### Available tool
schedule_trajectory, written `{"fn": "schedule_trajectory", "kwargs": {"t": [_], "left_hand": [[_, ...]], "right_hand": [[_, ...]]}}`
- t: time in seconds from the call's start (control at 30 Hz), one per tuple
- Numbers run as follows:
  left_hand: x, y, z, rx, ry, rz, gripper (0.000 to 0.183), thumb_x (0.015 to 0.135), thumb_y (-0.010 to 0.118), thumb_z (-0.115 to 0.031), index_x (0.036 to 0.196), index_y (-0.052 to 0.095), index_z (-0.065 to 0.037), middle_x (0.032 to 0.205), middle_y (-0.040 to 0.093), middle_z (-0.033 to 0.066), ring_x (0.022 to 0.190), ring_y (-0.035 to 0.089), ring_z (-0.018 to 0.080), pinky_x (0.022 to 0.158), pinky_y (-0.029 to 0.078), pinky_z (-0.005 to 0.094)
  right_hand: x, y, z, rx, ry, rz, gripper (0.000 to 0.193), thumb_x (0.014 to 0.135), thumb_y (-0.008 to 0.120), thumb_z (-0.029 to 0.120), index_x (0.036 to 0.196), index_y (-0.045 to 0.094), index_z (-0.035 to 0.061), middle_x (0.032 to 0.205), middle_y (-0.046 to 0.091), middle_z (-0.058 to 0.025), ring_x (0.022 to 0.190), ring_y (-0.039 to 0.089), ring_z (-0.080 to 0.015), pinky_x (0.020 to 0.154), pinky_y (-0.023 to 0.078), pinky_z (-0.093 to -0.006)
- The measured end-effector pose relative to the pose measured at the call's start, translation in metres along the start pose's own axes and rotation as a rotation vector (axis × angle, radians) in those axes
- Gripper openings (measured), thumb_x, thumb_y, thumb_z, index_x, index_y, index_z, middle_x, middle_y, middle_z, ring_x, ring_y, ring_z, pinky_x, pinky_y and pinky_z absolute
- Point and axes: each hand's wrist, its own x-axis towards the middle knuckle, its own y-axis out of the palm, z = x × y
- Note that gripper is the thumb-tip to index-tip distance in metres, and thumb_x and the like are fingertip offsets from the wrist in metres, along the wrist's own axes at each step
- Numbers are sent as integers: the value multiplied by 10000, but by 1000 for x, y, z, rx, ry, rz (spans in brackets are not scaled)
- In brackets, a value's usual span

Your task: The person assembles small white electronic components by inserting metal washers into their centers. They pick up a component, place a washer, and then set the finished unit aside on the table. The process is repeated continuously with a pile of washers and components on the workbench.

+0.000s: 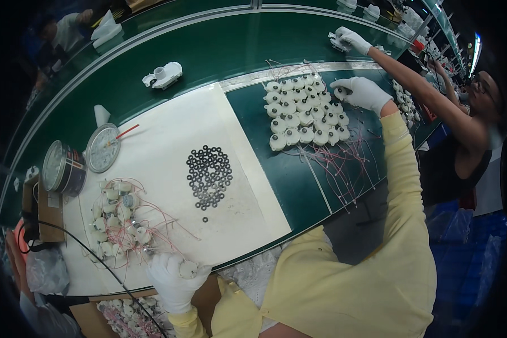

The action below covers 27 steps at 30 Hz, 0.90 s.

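Observation:
My left hand [172, 284], in a white glove, is at the table's near edge, closed on a small round white wired motor [188, 269]. Just beyond it lies a loose heap of similar white motors [112, 217] with tangled red wires. Reaching to the far right, my gloved right hand [366, 94] pinches another white motor [340, 90] at the corner of a tight block of motors. The motors in that block [305, 115] sit in rows with black rings on top, their pinkish wires trailing toward me. A cluster of black rings [208, 172] is spread on the white sheet [239, 208].
A tub [62, 166] and a round dish [103, 147] with a red stick stand at left. One white housing [163, 75] rests on the green belt [214, 48]. At right, a co-worker's gloved hand [352, 39] touches another housing. A box of wired parts [132, 315] sits below my left hand.

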Motion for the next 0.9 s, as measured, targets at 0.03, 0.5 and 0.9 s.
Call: {"fn": "schedule_trajectory", "kwargs": {"t": [0.03,0.5,0.9], "left_hand": [[0,-1,0,-7,-6,5,522,663,876,-497,865,549,-144,850,530,64,812,531,305,749,406,452],[6,-20,0,-923,-480,-185,627,1005,514,-684,762,517,-106,739,498,46,683,472,196,646,359,336],[13,-40,-66,-1070,-644,224,596,1154,270,-392,1197,660,57,916,699,190,875,681,342,794,524,380]], "right_hand": [[3,4,-3,12,-13,2,505,809,641,23,1289,716,159,968,750,-171,881,718,-363,831,562,-402],[-42,-4,42,187,221,-429,521,954,653,182,1467,581,126,1014,745,-222,949,712,-397,856,553,-458],[-121,75,365,899,-974,-237,427,795,795,297,1160,660,122,1032,662,-32,582,601,-253,509,446,-383]]}}
